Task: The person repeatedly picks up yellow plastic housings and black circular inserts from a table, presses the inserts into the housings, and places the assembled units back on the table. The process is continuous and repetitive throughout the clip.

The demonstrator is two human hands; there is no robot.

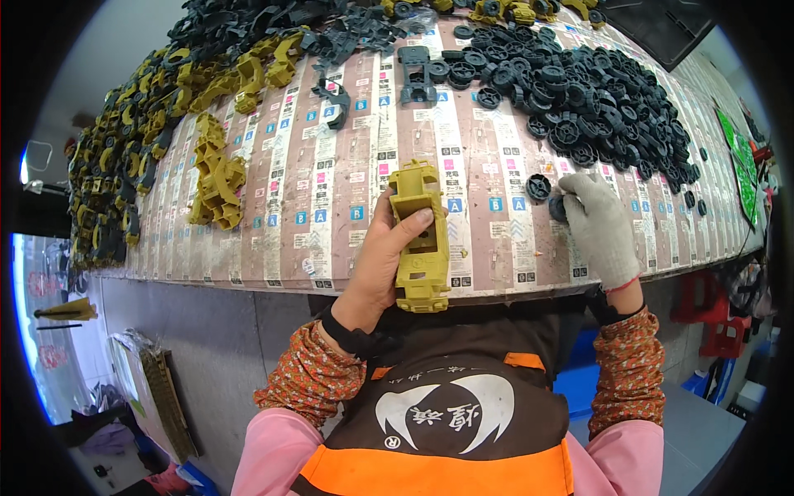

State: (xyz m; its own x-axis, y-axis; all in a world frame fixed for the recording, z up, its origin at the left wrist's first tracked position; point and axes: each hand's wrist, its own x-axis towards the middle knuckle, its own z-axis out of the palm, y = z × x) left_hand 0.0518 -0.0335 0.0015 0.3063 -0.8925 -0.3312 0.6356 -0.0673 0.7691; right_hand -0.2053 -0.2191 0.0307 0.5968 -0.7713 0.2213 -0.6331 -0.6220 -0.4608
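Note:
My bare left hand [379,263] grips a yellow plastic toy vehicle body [424,269] near the table's front edge, thumb laid across its hollow side. On the right, my right hand [602,231] wears a pale work glove. Its fingertips close on a dark toy wheel [557,208] at the tabletop. A second loose wheel [538,188] lies just left of those fingers. Beyond them spreads a heap of dark wheels [591,99]. A dark flat chassis part [416,74] rests at the heap's left side.
More yellow vehicle bodies [217,178] lie on the left of the printed table covering [318,248]. Yellow-and-dark vehicles [124,157] pile along the far left edge. Dark parts [240,29] are heaped at the back, and a black tray [662,29] sits at the back right.

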